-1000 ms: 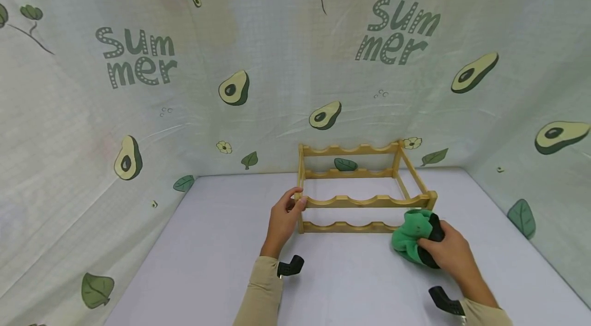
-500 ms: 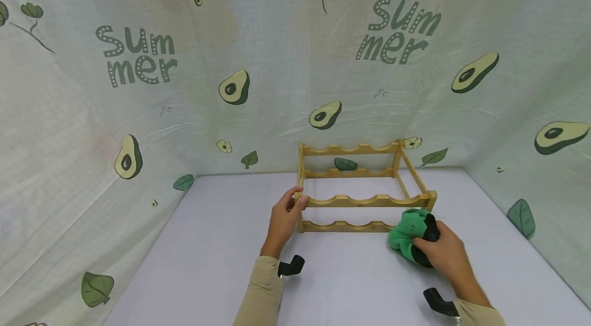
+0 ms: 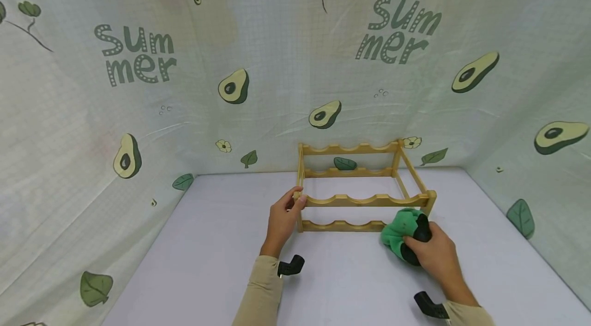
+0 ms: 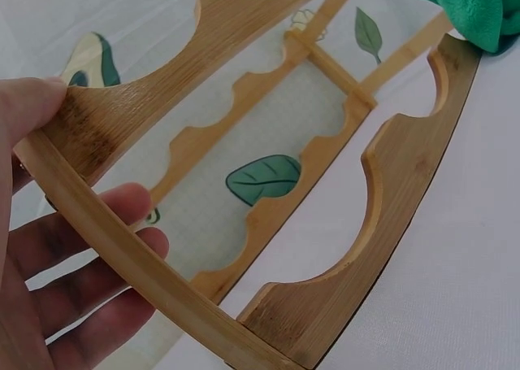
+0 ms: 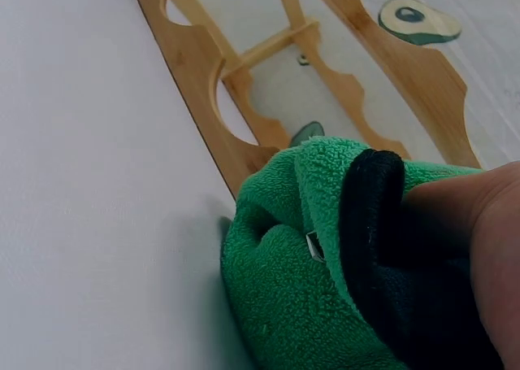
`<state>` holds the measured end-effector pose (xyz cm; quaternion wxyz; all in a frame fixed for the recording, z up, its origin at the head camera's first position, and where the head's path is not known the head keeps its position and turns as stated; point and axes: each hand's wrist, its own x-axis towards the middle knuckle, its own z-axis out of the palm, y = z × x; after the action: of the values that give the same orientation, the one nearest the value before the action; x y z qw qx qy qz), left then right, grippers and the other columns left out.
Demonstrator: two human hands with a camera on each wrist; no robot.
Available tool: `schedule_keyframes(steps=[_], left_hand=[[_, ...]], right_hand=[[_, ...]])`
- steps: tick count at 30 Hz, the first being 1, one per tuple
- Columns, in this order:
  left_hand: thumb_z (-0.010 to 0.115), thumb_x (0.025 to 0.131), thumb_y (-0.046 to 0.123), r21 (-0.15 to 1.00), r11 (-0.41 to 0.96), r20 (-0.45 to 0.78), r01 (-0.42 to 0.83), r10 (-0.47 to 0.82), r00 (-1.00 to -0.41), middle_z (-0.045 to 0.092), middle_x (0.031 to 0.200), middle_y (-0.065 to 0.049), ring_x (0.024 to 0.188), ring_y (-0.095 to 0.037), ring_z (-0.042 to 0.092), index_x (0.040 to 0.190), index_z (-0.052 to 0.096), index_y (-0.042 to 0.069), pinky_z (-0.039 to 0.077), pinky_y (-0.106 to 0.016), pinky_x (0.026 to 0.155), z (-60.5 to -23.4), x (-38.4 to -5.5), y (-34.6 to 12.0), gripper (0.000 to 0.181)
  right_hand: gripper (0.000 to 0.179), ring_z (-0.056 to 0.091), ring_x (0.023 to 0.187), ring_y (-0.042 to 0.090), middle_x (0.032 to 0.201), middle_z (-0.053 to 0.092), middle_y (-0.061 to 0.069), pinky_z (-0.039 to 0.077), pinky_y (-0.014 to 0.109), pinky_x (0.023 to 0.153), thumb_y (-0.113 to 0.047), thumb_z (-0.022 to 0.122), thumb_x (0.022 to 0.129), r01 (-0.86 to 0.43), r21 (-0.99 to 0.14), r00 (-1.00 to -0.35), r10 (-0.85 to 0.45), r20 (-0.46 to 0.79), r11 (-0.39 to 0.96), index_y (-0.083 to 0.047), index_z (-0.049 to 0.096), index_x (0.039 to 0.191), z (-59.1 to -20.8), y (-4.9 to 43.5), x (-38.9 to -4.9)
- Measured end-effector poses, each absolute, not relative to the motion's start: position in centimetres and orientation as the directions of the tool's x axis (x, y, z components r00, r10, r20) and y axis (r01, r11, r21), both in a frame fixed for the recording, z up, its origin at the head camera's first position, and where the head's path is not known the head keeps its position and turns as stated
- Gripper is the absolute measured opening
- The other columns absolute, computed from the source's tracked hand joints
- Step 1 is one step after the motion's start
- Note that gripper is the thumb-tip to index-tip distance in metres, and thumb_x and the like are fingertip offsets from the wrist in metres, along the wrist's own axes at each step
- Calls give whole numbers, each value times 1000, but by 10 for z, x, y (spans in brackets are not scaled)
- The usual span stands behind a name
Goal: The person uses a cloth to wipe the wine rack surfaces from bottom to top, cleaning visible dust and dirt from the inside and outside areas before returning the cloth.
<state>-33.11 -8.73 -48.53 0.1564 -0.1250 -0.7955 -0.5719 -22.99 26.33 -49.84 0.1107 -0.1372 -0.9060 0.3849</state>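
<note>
A two-tier wooden wine rack [image 3: 365,203] with scalloped rails stands on the white table. At its front left corner my left hand [image 3: 282,221] grips the side post; in the left wrist view the thumb lies on the upper rail and the fingers [image 4: 101,248] come round the post. My right hand [image 3: 436,256] holds a bunched green terry cloth [image 3: 399,231] with a black part, at the right end of the lower front rail. In the right wrist view the cloth [image 5: 301,280] covers part of that rail, and most of the fingers are hidden.
A pale curtain [image 3: 277,49] printed with avocados and leaves hangs behind the rack and on both sides. The white table [image 3: 221,264] extends in front and to the left. Black wrist mounts [image 3: 292,266] stick out from both sleeves.
The right hand has moved left with the green cloth, along the front of the lower rail. My left hand and the rack have stayed in place.
</note>
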Motion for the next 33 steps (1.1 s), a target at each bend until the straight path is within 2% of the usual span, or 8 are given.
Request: schedule_keyframes(steps=[6, 13, 25, 33], left_hand=[[63, 95, 54, 863, 330, 400, 383, 17, -916, 72, 88, 8, 84, -11, 68, 124, 68, 34, 51, -39, 77, -485, -329, -88, 36], [64, 94, 54, 856, 331, 408, 396, 35, -912, 73, 89, 8, 86, -10, 69, 125, 69, 32, 52, -39, 79, -484, -329, -84, 38], [61, 96, 55, 845, 375, 394, 382, 48, -918, 73, 91, 8, 88, -10, 68, 128, 66, 32, 51, -37, 76, -483, -327, -81, 40], [61, 96, 56, 845, 375, 392, 382, 50, -918, 73, 91, 8, 88, -11, 68, 129, 66, 33, 51, -38, 76, -482, -327, -80, 40]], right_hand=[[61, 56, 112, 47, 123, 58, 35, 43, 60, 92, -28, 77, 86, 138, -752, -937, 331, 113, 645, 10, 52, 125, -500, 257, -229], [69, 51, 119, 50, 131, 53, 36, 40, 63, 97, -30, 76, 87, 146, -765, -941, 326, 88, 627, 11, 47, 135, -501, 254, -229], [73, 47, 125, 50, 137, 47, 37, 38, 62, 100, -35, 74, 90, 152, -813, -945, 324, 47, 562, 10, 43, 139, -504, 252, -231], [70, 46, 127, 49, 137, 48, 37, 36, 60, 103, -32, 74, 89, 134, -837, -934, 350, 72, 530, 9, 45, 137, -506, 246, -232]])
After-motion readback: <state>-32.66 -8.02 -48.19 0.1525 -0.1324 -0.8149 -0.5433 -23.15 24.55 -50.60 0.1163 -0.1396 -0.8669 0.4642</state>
